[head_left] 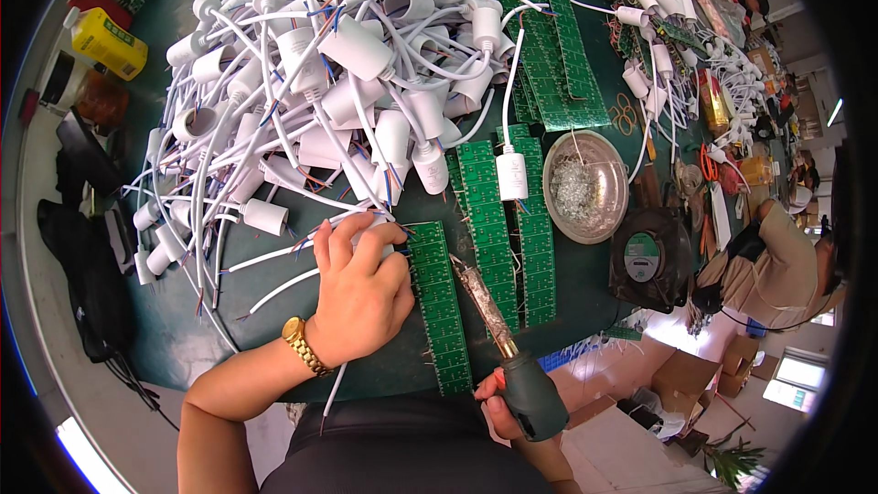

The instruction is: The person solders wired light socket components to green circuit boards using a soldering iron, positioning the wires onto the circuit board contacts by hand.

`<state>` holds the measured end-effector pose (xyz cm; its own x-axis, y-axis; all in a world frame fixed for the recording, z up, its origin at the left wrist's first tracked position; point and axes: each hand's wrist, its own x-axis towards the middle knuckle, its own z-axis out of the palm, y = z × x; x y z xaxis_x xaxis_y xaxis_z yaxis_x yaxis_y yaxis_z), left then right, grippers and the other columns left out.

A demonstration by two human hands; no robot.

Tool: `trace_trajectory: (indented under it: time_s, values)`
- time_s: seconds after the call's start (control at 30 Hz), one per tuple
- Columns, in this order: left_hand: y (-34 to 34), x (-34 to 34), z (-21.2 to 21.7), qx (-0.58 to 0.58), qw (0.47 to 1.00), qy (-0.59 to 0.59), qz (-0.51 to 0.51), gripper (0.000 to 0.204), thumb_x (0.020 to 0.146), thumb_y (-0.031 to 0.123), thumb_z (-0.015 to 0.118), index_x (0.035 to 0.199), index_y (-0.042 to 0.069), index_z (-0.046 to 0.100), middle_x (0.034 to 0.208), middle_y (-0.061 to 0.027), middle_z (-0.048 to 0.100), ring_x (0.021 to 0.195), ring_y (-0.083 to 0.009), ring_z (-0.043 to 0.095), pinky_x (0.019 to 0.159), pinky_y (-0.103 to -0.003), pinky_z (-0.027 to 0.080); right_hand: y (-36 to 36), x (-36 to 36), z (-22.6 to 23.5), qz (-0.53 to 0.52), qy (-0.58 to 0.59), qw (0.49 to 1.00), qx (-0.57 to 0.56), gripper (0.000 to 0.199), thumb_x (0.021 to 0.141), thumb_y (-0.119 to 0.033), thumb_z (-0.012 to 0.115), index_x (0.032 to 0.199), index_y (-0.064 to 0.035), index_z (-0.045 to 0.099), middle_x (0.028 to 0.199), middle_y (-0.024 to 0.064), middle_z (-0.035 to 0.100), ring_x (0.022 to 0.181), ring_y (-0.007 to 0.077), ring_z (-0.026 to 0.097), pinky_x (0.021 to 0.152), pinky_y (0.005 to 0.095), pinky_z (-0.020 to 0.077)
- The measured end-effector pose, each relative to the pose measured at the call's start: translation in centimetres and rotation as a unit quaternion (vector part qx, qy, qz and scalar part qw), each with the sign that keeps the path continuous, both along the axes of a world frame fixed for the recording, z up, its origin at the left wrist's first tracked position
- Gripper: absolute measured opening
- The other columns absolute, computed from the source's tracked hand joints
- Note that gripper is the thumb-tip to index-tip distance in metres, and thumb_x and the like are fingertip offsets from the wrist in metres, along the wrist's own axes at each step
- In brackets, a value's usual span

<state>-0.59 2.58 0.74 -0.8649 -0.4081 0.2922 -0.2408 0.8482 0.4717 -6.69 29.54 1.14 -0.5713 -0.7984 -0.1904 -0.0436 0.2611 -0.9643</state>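
Observation:
My left hand (357,297), with a gold watch (304,346) at the wrist, has its fingers curled around a white lamp holder, mostly hidden under them. They are at the upper end of a narrow green circuit board strip (441,311). A white cable (336,393) with a bare wire end hangs below that hand. My right hand (498,407) grips a soldering iron (532,393) by its dark green handle. The iron's tip points up and left, close to the strip's right edge. More circuit board strips (487,233) lie to the right, with a white corded lamp holder (511,176) on them.
A large heap of white corded lamp holders (357,46) covers the table's far left. To the right are a round dish (585,229) with clear bits, a black fan (650,261) and rubber bands (624,114). A yellow bottle (108,42) stands far left; another person (777,265) sits at right.

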Motion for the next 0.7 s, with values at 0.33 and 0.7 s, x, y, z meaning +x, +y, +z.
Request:
trace_trajectory:
  time_s: [0.33,0.7]
  values:
    - [0.0,0.6,-0.3,-0.011,1.0,0.017,0.008,0.021,0.062,0.005,0.071,0.078,0.011,0.059,0.115,-0.0045,0.058,0.118,-0.0372,0.046,0.094,-0.065,0.027,-0.1,0.1,0.5,-0.007,-0.008,1.0,0.005,0.03,0.083,-0.006,0.059,0.111,0.0001,0.049,0.086,0.0091,0.057,0.078,0.0188,0.06,0.074,0.0353,0.0529]
    - [-0.1,1.0,-0.2,0.041,0.999,-0.005,-0.017,0.021,0.066,0.003,0.073,0.08,0.013,0.061,0.115,-0.0014,0.058,0.123,-0.0375,0.041,0.096,-0.065,0.024,1.5,-0.1,0.9,-0.078,-0.298,0.92,0.242,0.024,0.082,-0.006,0.06,0.103,-0.0007,0.05,0.085,0.0082,0.059,0.077,0.0173,0.062,0.073,0.0322,0.0532]
